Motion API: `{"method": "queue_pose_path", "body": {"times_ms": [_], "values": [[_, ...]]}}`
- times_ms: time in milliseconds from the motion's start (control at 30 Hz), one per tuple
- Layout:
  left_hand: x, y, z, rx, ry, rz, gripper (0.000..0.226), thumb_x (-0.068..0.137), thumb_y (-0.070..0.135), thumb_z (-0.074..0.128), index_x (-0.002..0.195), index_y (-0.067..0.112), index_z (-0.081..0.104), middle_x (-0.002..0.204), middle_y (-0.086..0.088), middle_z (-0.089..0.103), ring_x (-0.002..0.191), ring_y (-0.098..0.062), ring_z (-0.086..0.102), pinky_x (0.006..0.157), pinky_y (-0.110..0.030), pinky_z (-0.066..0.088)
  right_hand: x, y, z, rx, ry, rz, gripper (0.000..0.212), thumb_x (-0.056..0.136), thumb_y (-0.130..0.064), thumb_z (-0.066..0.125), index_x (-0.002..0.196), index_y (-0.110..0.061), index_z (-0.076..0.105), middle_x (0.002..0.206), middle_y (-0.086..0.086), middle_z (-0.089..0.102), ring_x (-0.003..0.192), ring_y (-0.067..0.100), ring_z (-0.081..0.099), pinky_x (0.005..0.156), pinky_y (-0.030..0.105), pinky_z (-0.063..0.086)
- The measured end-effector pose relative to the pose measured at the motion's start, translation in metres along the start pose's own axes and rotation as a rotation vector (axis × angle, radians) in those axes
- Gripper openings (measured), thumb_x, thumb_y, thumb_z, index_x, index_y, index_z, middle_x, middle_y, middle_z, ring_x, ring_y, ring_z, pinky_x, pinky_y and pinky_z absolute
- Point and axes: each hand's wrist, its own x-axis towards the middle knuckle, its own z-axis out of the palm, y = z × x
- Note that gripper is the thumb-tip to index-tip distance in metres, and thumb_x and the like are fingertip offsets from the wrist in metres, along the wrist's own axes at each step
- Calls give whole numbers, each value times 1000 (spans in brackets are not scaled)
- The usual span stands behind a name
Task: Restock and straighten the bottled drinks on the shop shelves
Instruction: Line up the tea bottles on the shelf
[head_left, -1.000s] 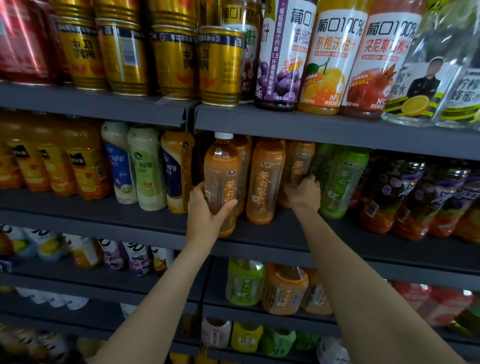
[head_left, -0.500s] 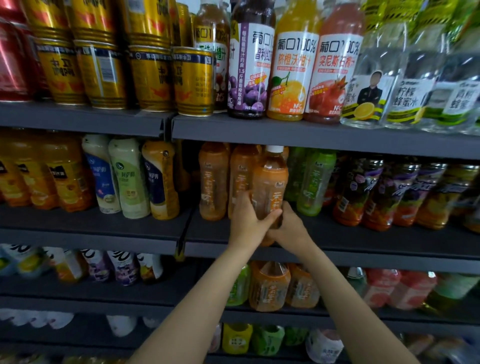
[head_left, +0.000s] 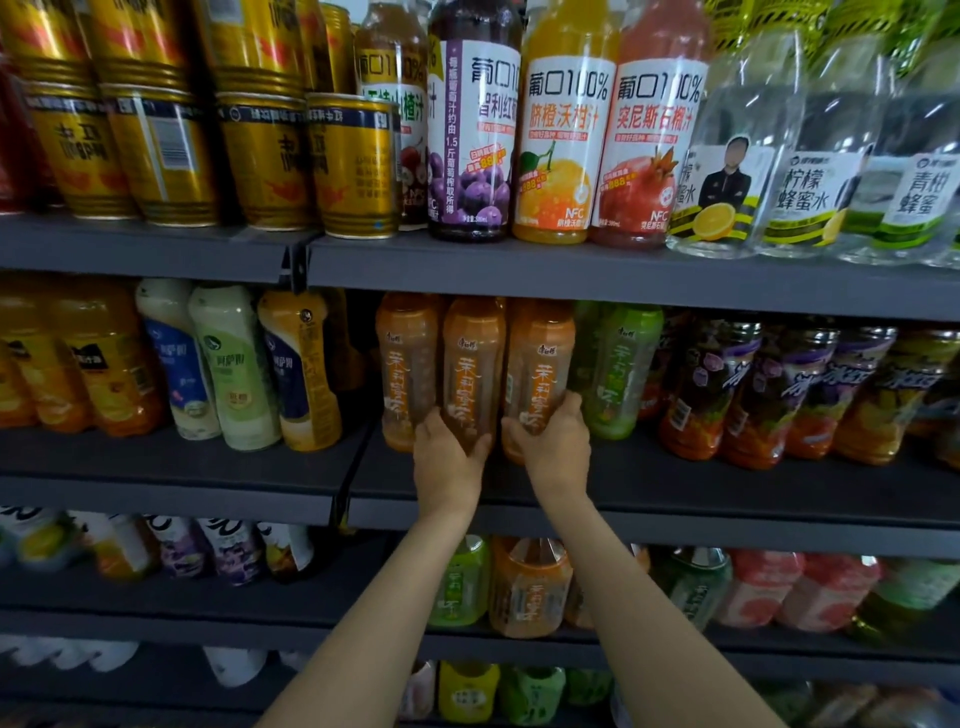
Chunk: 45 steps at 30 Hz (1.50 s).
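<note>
Three orange tea bottles stand in a row on the dark middle shelf (head_left: 675, 499). My left hand (head_left: 447, 460) grips the base of the middle orange bottle (head_left: 470, 364). My right hand (head_left: 556, 449) grips the base of the right orange bottle (head_left: 540, 358). The left orange bottle (head_left: 408, 364) stands untouched beside them. Their caps are hidden behind the shelf above. More orange bottles show behind this row.
Green tea bottles (head_left: 618, 364) stand just right of my right hand, then dark mixed-fruit bottles (head_left: 727, 384). White and yellow bottles (head_left: 234, 364) fill the left section. Gold cans (head_left: 353, 161) and juice bottles (head_left: 561, 145) sit on the upper shelf (head_left: 571, 270); lower shelves hold more drinks.
The capped orange bottle that both hands held in front of the row now stands in the row. My left hand has shifted onto the middle bottle; my right holds the right one.
</note>
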Motion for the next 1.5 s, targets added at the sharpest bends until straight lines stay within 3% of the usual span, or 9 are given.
{"method": "queue_pose_path", "body": {"times_ms": [133,567,700,800,1000,1500], "values": [[2,-5,9,108,53,0,63,84,30,65,137,11,35,139,-10,33,129,-27,33,102,-38,36,-4,10,7,2,-18,4,62,79,-32,71,124,-7,38,124,11,53,115,28,52,87,37,44],[-4,-5,16,101,134,-6,55,84,31,65,128,9,40,133,-10,37,124,-25,37,94,-38,42,4,18,19,-11,-40,17,72,81,-38,68,134,-5,32,131,12,46,122,28,44,88,39,45],[-8,-14,5,23,278,67,51,82,26,68,122,5,45,125,-16,42,116,-29,41,97,-43,40,1,19,19,-86,24,-39,76,78,-33,70,135,-1,33,135,16,33,125,30,33,94,39,41],[0,-21,-8,-52,389,-12,58,78,26,72,122,1,43,124,-21,39,115,-35,38,96,-48,37,-1,19,20,-106,44,-57,72,78,-29,70,132,1,34,127,17,37,120,31,36,92,38,41],[22,-25,-15,-47,245,-115,74,83,18,67,142,5,25,139,-18,36,129,-32,33,106,-47,34,1,20,21,-106,29,-79,71,79,-32,69,132,0,36,125,16,39,118,30,39,91,39,42],[24,-27,-10,66,256,-111,57,84,17,65,130,3,35,130,-20,37,118,-34,36,96,-42,36,0,18,24,-148,118,-75,67,76,-35,71,124,1,41,120,16,41,116,31,42,85,40,45]]}}
